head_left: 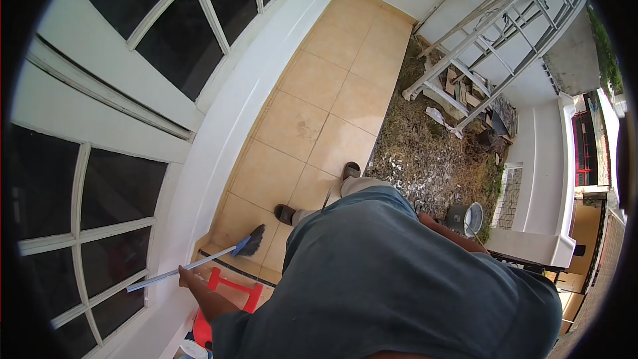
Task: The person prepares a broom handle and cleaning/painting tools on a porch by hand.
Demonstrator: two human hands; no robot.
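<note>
My left hand (184,276) is wrapped around the pale blue handle of a broom (211,260), out to the left of my body. Dark bristles on the broom's blue head rest near the tiled floor, beside my sandalled foot. Close to that arm stands a red plastic stool (251,297), partly hidden by my sleeve. On the other side, my right hand (424,217) shows only as a sliver past my grey-blue shirt. Its fingers are hidden, and a metal bucket (458,218) stands near that forearm.
Beige tiles (312,106) run along a white wall with dark-paned windows (119,173). Beyond the tile edge lies a strip of grass and soil (425,153) strewn with pale debris. An aluminium ladder (478,45) leans there over broken boards (468,90). A white tub (191,349) shows at the lower edge.
</note>
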